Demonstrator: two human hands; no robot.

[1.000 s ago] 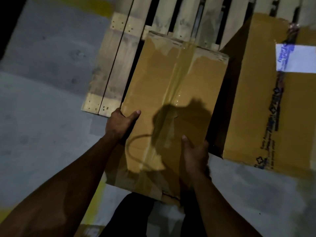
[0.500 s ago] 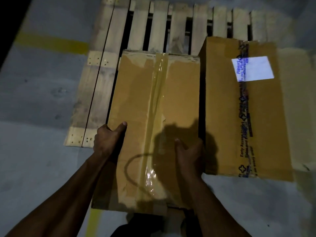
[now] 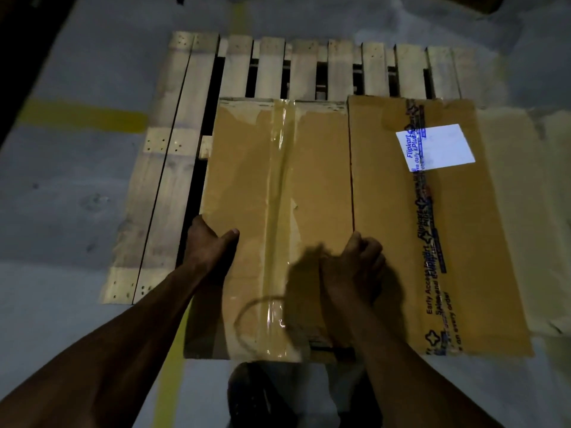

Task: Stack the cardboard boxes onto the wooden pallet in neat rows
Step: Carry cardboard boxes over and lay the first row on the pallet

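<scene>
Left hand (image 3: 210, 245) holds the near left edge of the plain cardboard box (image 3: 278, 211): its thumb lies across the top face and the fingers wrap down over the side, out of sight. Right hand (image 3: 358, 267) sits at the near right edge of the same box, at the seam where it meets the printed box (image 3: 432, 227); the fingers are curled, with the knuckles lying over the printed box's top, but deep shadow hides whether they grip the edge or only rest there, so I cannot tell.

Compared with half a second ago, the plain box has moved to the right and farther onto the wooden pallet (image 3: 191, 156). The dark gap that then ran between the two boxes has closed to a thin line, so their long sides now touch or nearly touch. The far edges of both boxes line up almost level across the slats. A second ago the plain box lay skewed with a wide dark gap beside it; now it lies square with its neighbour. Both hands keep about the same places on the box as before.

Clear tape (image 3: 278, 168) runs down the middle of the plain box. The printed box carries a white label (image 3: 438, 148) and blue lettering. Both near ends overhang the pallet above the grey floor (image 3: 61, 211), which bears a yellow line (image 3: 83, 117).
</scene>
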